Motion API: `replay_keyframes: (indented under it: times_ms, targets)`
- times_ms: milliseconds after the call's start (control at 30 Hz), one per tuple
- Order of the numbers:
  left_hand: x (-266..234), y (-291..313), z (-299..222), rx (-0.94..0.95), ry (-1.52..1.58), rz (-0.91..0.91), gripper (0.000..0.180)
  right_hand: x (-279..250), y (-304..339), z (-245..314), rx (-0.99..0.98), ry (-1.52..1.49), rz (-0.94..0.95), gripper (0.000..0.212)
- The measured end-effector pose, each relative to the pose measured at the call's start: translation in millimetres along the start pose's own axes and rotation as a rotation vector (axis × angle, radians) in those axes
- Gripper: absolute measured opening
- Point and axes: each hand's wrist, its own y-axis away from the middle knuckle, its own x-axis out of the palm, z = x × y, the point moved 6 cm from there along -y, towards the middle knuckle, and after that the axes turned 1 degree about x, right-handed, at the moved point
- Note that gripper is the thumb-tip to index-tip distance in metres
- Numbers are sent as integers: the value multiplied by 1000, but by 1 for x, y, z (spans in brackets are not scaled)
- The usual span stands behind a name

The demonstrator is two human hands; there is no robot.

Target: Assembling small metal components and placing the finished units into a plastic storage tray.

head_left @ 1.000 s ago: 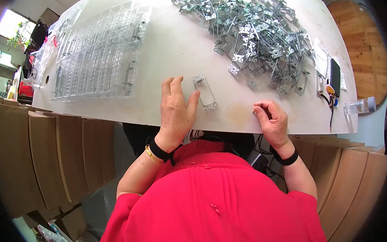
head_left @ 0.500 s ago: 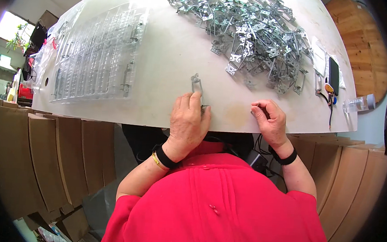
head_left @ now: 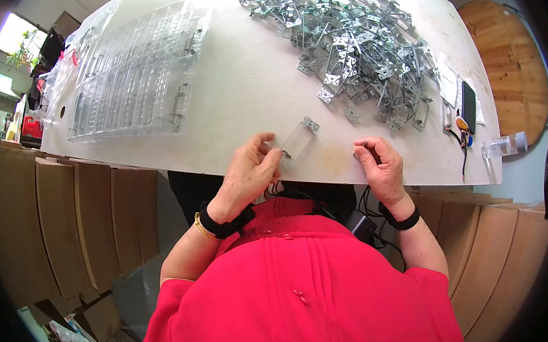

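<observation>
A slim metal bracket [head_left: 310,124] with flat plates at its ends and thin rods between them stands out from the table in front of me, slanting up to the right. Beside its near end is my left hand [head_left: 249,172]; the thumb tip is at that end, and the index finger stretches out apart from the thumb. My right hand [head_left: 384,168] rests near the table edge, its thumb and fingers pinched together. Something small and dark shows at those fingertips, too small to name. Beyond both hands lies a large heap of similar metal brackets [head_left: 356,57].
Clear plastic trays [head_left: 135,78] with some metal parts in them lie on the left of the white table [head_left: 228,105]. At the right are a phone [head_left: 468,107], a small tool with a cord [head_left: 463,126] and a clear cup [head_left: 504,146]. Cardboard boxes [head_left: 80,215] flank me below.
My left hand has drawn back to the left and its fingers have come away from the bracket's side. The bracket has swung to slant rightward. My right hand has hardly moved.
</observation>
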Motion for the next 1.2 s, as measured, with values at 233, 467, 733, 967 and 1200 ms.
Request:
replay_keyframes:
  times_ms: [233,467,733,967,1200]
  targets:
    - [9,18,-39,635,-716,-285,42,2,-1,-3,48,-28,29,8]
    - [22,21,-37,687,-929,-89,50,4,0,0,24,-41,57,10]
    - [25,28,-35,697,-991,19,52,9,-3,6,-12,-3,61,12]
    - [25,30,-35,689,-756,99,32,12,-6,12,-46,19,94,14]
    - [-5,-7,-6,350,-251,-103,18,23,-14,25,-110,3,146,16]
